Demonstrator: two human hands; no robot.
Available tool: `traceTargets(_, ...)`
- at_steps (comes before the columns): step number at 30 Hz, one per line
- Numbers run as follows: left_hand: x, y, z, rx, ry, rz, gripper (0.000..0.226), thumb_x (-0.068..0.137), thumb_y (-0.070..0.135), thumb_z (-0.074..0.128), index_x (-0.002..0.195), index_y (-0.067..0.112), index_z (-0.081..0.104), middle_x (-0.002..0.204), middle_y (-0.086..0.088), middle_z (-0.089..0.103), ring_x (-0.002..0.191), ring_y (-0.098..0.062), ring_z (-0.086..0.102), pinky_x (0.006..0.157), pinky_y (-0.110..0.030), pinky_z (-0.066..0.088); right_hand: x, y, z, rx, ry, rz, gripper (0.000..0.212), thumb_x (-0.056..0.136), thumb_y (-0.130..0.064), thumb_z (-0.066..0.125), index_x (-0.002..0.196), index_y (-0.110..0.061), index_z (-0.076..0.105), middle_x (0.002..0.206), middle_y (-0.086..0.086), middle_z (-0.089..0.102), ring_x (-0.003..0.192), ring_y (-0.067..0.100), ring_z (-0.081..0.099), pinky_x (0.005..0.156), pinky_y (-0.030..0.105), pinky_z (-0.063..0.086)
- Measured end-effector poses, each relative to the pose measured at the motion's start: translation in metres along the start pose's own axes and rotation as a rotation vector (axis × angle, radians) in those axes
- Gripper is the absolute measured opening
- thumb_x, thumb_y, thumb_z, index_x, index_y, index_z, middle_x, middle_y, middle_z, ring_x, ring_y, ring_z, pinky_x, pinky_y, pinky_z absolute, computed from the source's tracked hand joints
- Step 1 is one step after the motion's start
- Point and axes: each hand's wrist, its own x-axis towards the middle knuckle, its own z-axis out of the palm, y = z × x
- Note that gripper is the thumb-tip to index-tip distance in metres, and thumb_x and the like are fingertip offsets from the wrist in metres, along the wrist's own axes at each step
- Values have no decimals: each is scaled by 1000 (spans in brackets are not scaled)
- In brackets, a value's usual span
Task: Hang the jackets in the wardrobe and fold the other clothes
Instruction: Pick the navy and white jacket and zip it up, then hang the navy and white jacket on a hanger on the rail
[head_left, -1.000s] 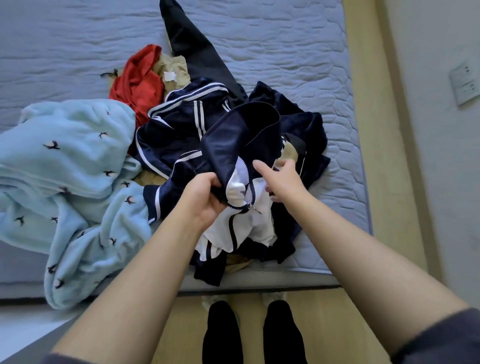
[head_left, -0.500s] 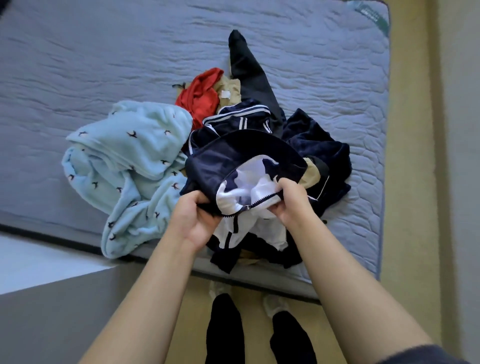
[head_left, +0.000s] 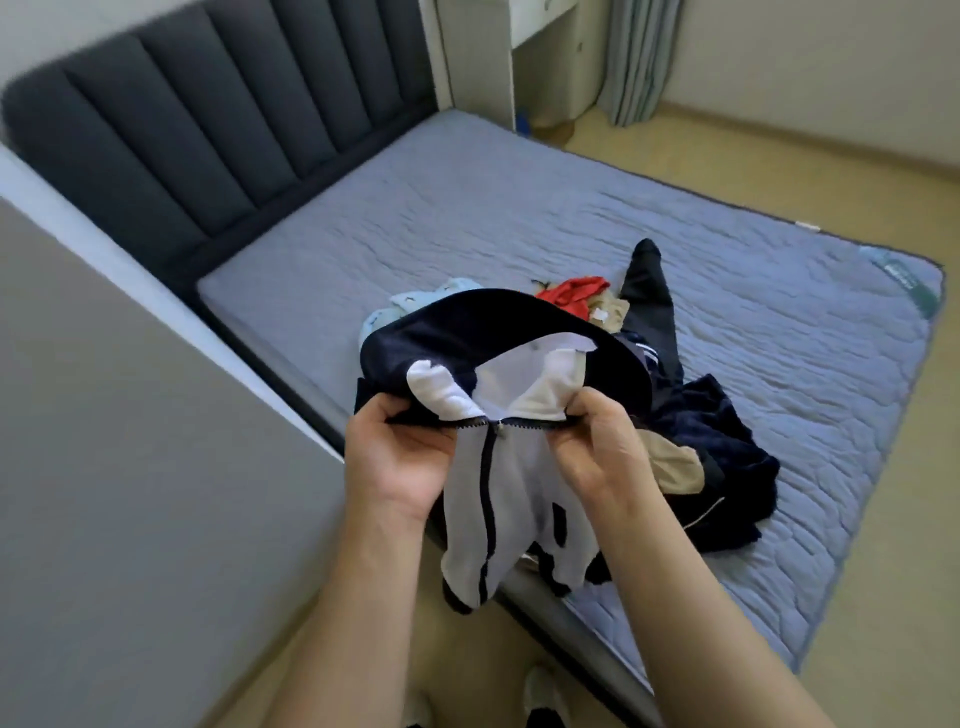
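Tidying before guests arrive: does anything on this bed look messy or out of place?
Yes. On the mattress, a red garment, black trousers and a dark navy piece lie crumpled in one overlapping heap. The jacket held by the left hand and right hand at its zip is bunched. Nothing looks torn.

You see everything through one wide-angle camera on your head, standing at the near side edge of the mattress (head_left: 519, 218) and looking forward and down across it. The mattress runs diagonally through the frame, its padded headboard (head_left: 208, 130) at upper left, its foot corner at far right. Your left hand (head_left: 400, 462) and right hand (head_left: 597, 457) sit very close to the lens, just above that near edge, gripping the jacket (head_left: 493, 332) at centre frame, forearms entering from below. A grey panel (head_left: 130, 467) on the headboard side blocks the left of the view. Beyond the mattress's far side you catch a white desk (head_left: 535, 21), a curtain (head_left: 639, 62) and floor (head_left: 831, 171)
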Motion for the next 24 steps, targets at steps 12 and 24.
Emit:
traceTargets(12,-210,91,-68,-262,-184,519,26,67,1,33,67,3,59,63,-2,55,50,-14,52,50,-23,48,-146,139,85,-128,-260,264,21,84,2,33,78,-9,50,71,5,58,65,19,56,62,29,51)
traceTargets(24,-545,87,-259,-403,219,1146,45,87,-2,29,65,-6,68,67,-12,62,55,-19,63,57,-23,55,-413,363,13,-1117,-889,88,37,93,-40,44,83,-9,61,77,6,65,72,22,63,68,34,53)
